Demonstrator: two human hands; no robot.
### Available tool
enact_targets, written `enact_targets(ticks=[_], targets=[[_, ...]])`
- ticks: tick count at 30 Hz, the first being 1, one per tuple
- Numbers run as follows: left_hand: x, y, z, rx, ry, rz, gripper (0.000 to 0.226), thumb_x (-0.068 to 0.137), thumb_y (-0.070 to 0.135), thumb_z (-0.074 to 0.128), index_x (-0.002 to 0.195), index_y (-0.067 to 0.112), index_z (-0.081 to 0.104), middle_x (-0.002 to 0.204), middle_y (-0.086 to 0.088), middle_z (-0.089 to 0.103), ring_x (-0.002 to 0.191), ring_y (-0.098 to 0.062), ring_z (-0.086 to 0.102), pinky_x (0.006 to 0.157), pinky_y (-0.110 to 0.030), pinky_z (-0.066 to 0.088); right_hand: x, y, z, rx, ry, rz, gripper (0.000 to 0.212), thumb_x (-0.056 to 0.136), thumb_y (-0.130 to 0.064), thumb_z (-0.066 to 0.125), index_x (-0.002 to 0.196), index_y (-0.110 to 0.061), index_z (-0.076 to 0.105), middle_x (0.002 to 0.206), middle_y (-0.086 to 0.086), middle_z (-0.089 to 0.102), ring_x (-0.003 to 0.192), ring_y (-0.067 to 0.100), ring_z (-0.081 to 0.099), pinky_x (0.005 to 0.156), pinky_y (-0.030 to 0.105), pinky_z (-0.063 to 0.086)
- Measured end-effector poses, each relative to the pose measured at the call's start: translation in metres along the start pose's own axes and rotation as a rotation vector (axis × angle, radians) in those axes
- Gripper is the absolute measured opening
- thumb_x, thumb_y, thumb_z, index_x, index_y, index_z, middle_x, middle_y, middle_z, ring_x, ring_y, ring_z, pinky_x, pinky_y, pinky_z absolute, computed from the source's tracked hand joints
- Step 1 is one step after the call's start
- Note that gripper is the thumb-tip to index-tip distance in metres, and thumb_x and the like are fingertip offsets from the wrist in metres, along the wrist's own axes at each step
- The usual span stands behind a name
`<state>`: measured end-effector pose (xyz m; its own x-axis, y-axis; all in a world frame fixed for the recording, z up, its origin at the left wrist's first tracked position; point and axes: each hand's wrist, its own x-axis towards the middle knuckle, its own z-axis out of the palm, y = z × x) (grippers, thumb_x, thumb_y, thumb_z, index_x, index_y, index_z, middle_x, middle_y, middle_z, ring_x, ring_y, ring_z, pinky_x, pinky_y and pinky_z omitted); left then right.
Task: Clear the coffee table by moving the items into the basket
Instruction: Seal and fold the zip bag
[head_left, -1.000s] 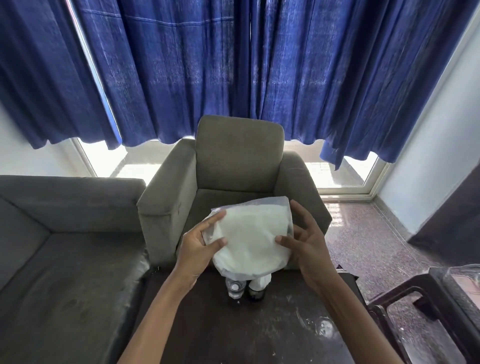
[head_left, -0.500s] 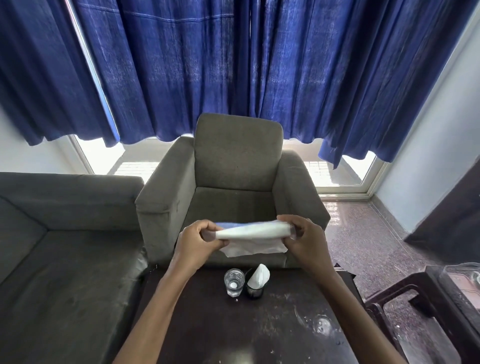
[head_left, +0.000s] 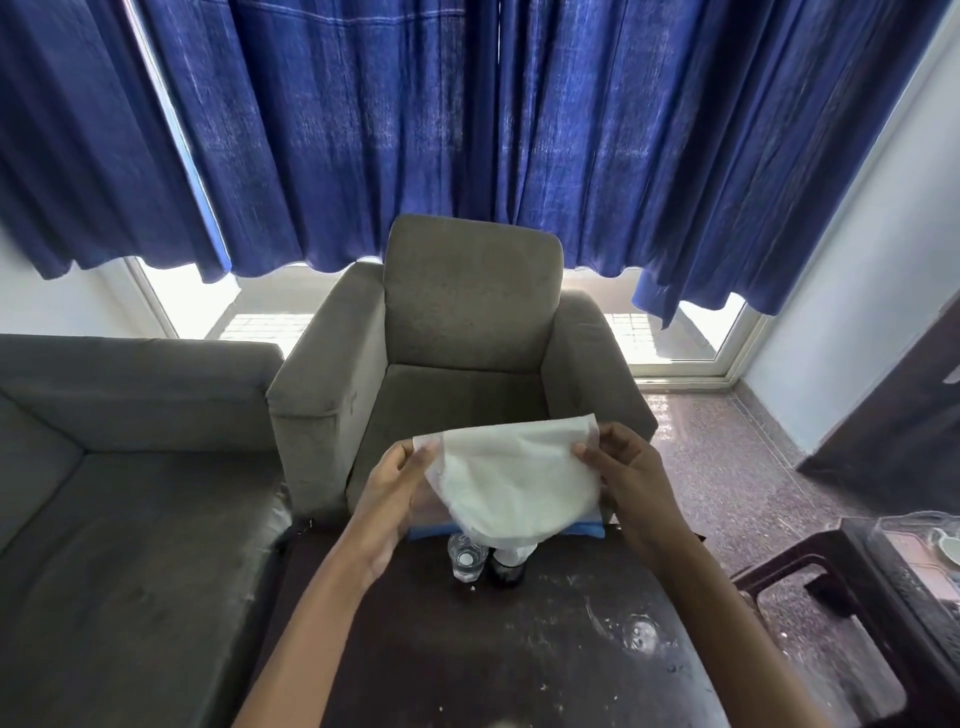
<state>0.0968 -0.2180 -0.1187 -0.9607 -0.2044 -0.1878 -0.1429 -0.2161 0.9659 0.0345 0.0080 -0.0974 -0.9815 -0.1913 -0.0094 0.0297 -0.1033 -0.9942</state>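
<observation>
A white plastic packet (head_left: 511, 480) with a blue bottom edge is held up over the far end of the dark coffee table (head_left: 519, 654). My left hand (head_left: 397, 486) pinches its left top corner and my right hand (head_left: 626, 475) pinches its right side. Below the packet stand a clear glass (head_left: 466, 557) and a dark holder (head_left: 506, 566) with a white napkin, both partly hidden by the packet. No basket is in view.
A grey armchair (head_left: 467, 338) faces me beyond the table, and a grey sofa (head_left: 119, 467) runs along the left. A dark side table (head_left: 883, 587) with clear items stands at the right. Blue curtains hang over the window behind.
The packet was turned edge-on half a second ago; now its flat face is toward me again and it sits slightly lower, covering the tops of the glass and napkin holder.
</observation>
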Motion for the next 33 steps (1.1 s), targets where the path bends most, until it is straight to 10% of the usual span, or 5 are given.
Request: enact_targets(ticks=[5,14,22,28,33], targets=[[-0.008,-0.016,0.003,-0.061,-0.248,-0.100,0.084,0.061,0.008,0.084,0.131,0.028,0.043,0.120,-0.002,0.065,0.106,-0.017,0.065,0.073,-0.033,0.058,-0.002,0.004,0.006,0.013,0.079,0.051,0.010,0.086,-0.013,0.061,0.094,-0.009,0.064,0.084,0.002,0.069,0.081,0.018,0.061,0.070,0.030,0.052],[-0.006,-0.064,0.036,-0.316,-0.084,0.024,0.088,0.049,0.025,0.089,0.127,0.010,0.052,0.121,-0.013,0.064,0.110,-0.030,0.062,0.081,-0.046,0.056,-0.056,0.051,0.020,0.875,-0.034,0.414,0.094,0.039,-0.043,0.091,0.119,-0.008,0.057,0.123,0.015,0.063,0.109,0.030,0.063,0.083,0.043,0.057],[-0.036,-0.096,0.090,-0.377,-0.308,-0.244,0.079,0.057,0.030,0.086,0.126,0.016,0.051,0.123,-0.015,0.063,0.108,-0.032,0.062,0.085,-0.044,0.054,-0.073,0.068,-0.015,0.618,0.469,0.369,0.056,0.076,-0.026,0.065,0.125,-0.001,0.053,0.122,0.020,0.062,0.111,0.038,0.060,0.075,0.042,0.058],[-0.027,-0.081,0.138,-0.039,-0.433,-0.455,0.055,0.084,0.059,0.040,0.115,0.018,0.060,0.109,-0.008,0.069,0.089,-0.021,0.064,0.075,-0.034,0.049,-0.118,0.047,-0.102,0.450,0.491,0.317,0.028,0.080,-0.012,0.065,0.103,0.004,0.062,0.105,0.020,0.069,0.094,0.034,0.067,0.085,0.046,0.055],[-0.058,-0.094,0.244,0.124,-0.621,-0.405,0.046,0.085,0.053,0.049,0.103,0.013,0.066,0.094,-0.005,0.074,0.086,-0.021,0.071,0.082,-0.037,0.055,-0.156,0.038,-0.175,0.338,0.576,0.291,0.028,0.080,-0.006,0.064,0.104,0.008,0.060,0.101,0.024,0.067,0.087,0.034,0.065,0.078,0.042,0.055]])
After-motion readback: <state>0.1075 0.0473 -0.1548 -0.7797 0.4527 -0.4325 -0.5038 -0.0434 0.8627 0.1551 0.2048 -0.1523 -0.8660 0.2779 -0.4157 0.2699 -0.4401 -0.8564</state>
